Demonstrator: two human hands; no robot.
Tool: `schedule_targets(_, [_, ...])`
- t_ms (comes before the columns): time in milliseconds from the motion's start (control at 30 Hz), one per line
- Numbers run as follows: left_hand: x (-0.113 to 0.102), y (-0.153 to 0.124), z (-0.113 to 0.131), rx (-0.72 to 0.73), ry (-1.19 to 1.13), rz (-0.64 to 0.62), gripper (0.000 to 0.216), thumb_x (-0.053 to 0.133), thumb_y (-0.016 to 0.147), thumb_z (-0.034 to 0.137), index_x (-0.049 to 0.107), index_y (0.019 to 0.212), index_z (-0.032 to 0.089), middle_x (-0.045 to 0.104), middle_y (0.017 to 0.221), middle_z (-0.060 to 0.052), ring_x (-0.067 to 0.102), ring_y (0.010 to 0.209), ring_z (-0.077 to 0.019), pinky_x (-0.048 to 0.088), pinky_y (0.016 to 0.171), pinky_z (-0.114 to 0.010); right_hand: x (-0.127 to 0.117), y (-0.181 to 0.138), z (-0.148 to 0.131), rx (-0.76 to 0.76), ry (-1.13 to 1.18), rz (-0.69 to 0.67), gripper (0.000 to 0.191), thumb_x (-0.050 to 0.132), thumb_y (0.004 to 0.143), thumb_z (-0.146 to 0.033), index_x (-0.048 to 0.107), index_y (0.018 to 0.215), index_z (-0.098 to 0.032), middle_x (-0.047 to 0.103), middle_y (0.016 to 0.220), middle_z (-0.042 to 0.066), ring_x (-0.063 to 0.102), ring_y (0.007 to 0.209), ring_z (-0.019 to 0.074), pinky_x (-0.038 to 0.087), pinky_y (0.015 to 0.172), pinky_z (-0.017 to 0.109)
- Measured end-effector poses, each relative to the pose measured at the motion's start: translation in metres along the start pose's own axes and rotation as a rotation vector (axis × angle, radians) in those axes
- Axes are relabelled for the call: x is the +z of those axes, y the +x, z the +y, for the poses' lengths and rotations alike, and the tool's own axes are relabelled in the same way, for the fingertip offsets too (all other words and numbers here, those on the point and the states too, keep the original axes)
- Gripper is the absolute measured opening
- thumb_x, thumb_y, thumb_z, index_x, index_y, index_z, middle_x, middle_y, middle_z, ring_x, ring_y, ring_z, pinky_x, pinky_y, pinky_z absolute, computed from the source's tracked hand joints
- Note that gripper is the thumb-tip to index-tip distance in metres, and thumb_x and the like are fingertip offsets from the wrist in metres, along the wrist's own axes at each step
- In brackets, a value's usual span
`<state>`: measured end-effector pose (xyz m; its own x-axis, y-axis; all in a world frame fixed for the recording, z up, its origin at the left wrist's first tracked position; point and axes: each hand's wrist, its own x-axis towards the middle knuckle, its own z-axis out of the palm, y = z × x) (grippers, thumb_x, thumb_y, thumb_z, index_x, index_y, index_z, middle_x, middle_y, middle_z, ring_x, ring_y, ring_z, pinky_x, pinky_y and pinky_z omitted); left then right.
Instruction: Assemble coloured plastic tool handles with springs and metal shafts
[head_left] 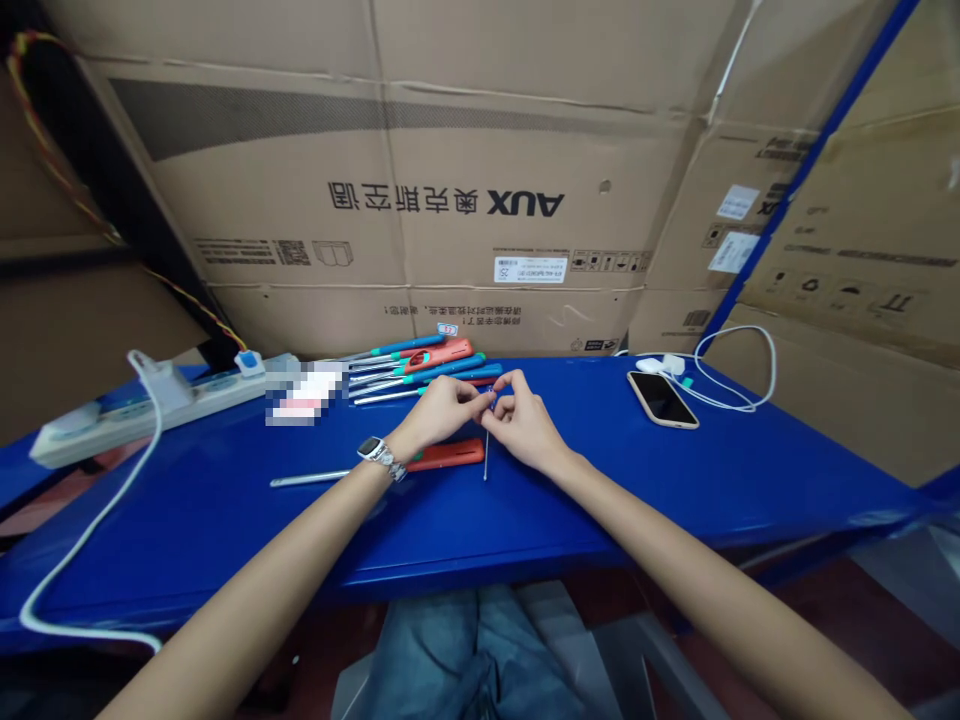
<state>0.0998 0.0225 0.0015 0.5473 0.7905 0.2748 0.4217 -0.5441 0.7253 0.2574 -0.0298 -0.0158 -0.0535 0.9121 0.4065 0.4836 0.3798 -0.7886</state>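
Observation:
My left hand (442, 410) and my right hand (521, 425) meet over the blue table (675, 480), fingertips pinched together on the top of a thin metal shaft (486, 455) that stands nearly upright with its tip on the table. A watch is on my left wrist. Just behind my left wrist lies a red-handled screwdriver (442, 455), its metal shaft pointing left. A row of several screwdrivers (420, 370) with blue and red handles lies further back.
A white power strip (150, 400) with a plug and white cable sits at the left. A phone (662, 398) lies at the right beside a white charger and cable (739, 375). Cardboard boxes (450, 200) wall the table's back.

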Motion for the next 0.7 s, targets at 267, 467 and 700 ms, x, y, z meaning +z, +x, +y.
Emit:
schedule_targets(267, [-0.054,-0.033,-0.023,0.061,-0.13,0.152,0.048,0.053,0.087,0.057,0.062,0.067,0.014,0.063,0.065,-0.002,0.053,0.062,-0.0143,0.042,0.061,-0.025,0.051,0.038,-0.025,-0.041,0.245,-0.073,0.04,0.063,0.077,-0.034,0.047,0.112,-0.021,0.063,0.058,-0.008,0.056,0.044,0.0116,0.043,0.05,0.023])
schedule_targets(467, [-0.077,-0.056,-0.048,0.033,-0.189,0.242,0.041,0.058,0.086,0.054,0.067,0.088,0.014,0.07,0.076,-0.005,0.064,0.074,-0.0184,0.049,0.073,-0.029,0.08,0.061,-0.037,-0.084,0.323,-0.168,0.021,0.062,0.082,-0.038,0.053,0.089,-0.02,0.062,0.062,-0.003,0.062,0.05,0.0144,0.046,0.042,0.022])
schedule_targets(700, [-0.083,-0.067,-0.051,0.02,0.001,0.262,0.038,0.053,0.091,0.046,0.068,0.076,0.014,0.071,0.077,-0.005,0.062,0.072,-0.0177,0.046,0.069,-0.028,0.091,0.058,-0.028,-0.132,0.374,-0.195,0.021,0.06,0.086,-0.039,0.049,0.091,-0.021,0.064,0.073,-0.001,0.068,0.06,0.0151,0.055,0.054,0.026])
